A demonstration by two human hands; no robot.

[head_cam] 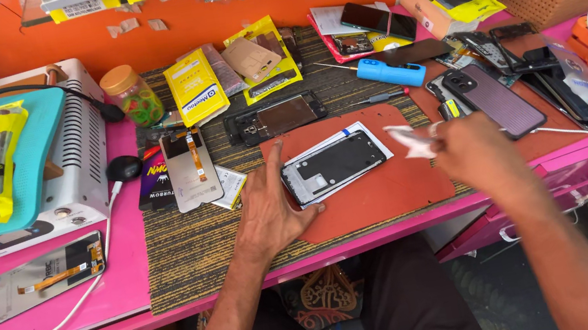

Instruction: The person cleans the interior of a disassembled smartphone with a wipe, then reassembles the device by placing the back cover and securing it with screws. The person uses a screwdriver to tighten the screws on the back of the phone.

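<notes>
Fingers of left hand (268, 213) spread flat beside phone frame (334, 165) on red mat (386, 193); right hand (471, 151) pinches white wipe (411, 141). Blue screwdriver (390, 72) behind, yellow packets (195, 87) along orange wall (205, 13)

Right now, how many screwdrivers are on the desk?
2 that I can see: a fat blue screwdriver behind the red mat, and a thin screwdriver just before it. Clutter may hide more.

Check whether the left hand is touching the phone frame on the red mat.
Touching. The head view shows the left hand flat on the red mat, its fingertips pressed against the left edge of the phone frame, with no gap between them.
</notes>
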